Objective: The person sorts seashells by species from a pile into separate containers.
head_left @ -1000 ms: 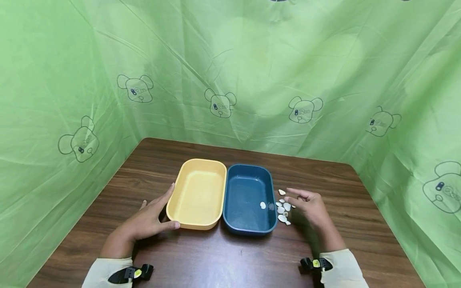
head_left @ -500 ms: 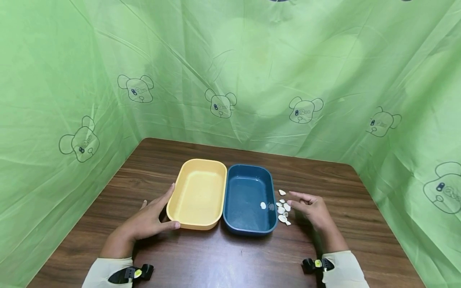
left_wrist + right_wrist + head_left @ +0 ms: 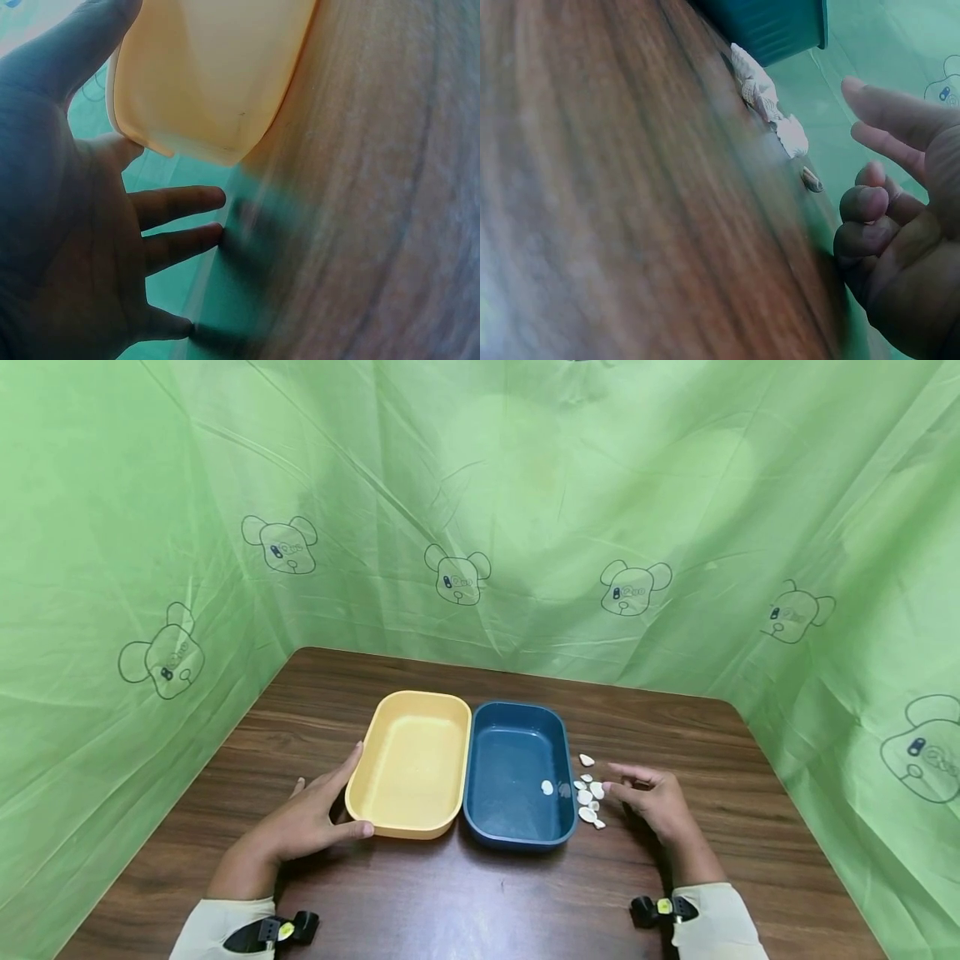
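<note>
Table [image 3: 465, 902]: brown wood-grain, is lying beneath the fingers. Cloth [image 3: 525, 485]: green, creased, bear-printed, is hanging beyond them. Left hand [image 3: 315, 816]: fingers are standing spread, thumb and forefinger touching the yellow tray [image 3: 408, 768] at their right. Right hand [image 3: 654, 800]: thumb and forefinger are standing apart, the rest curling inward; white shells [image 3: 585, 797] are lying just left of its fingertips, blue tray [image 3: 510, 752] past them, holding one shell [image 3: 547, 787].

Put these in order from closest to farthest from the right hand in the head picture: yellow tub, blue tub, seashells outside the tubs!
From the right hand:
1. Seashells outside the tubs, just left of it.
2. Blue tub, left of those seashells.
3. Yellow tub, left of the blue tub.
</note>
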Demonstrator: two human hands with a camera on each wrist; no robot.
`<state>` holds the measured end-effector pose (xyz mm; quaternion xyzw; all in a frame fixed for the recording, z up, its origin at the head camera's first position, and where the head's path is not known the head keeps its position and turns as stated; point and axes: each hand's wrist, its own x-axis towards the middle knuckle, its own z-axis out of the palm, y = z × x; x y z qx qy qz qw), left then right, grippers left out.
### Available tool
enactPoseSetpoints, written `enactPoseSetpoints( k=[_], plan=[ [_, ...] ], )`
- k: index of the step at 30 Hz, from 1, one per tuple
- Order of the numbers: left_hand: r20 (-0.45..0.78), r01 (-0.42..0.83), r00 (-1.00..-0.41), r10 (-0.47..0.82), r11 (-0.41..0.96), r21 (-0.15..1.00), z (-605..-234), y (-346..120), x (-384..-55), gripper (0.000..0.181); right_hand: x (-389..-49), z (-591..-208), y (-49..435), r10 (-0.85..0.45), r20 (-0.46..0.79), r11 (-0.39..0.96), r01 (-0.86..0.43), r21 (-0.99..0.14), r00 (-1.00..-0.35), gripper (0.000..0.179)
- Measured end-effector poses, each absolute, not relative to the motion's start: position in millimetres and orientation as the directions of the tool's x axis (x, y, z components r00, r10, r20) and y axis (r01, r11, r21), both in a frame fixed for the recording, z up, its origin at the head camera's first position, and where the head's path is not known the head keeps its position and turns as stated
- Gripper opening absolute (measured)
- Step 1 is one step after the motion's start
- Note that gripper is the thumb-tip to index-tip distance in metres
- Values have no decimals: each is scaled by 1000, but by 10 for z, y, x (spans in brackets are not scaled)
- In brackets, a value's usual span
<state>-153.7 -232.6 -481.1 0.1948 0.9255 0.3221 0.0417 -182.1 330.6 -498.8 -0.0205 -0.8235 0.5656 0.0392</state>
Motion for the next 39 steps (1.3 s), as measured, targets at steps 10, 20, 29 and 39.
enactPoseSetpoints(
  k=[10, 20, 29, 39],
  plan=[
    [46, 330, -921, 386, 714, 618, -4808, -2323, -1536, 123, -1820, -5017, 3360, 55, 14, 442, 12, -897, -998, 53],
    [51, 332, -922, 384, 715, 615, -4817, -2327, -1547, 123, -1860, -5073, 3393, 4, 3, 493, -1, -870, -1000, 55],
    [51, 333, -922, 383, 718, 611, -4813, -2336, -1528, 122, -1909, -5112, 3407, -74, 24, 516, -59, -854, -997, 49],
    [48, 332, -922, 385, 718, 612, -4807, -2318, -1549, 122, -1899, -5099, 3359, -105, 52, 583, -104, -806, -993, 38]
  ],
)
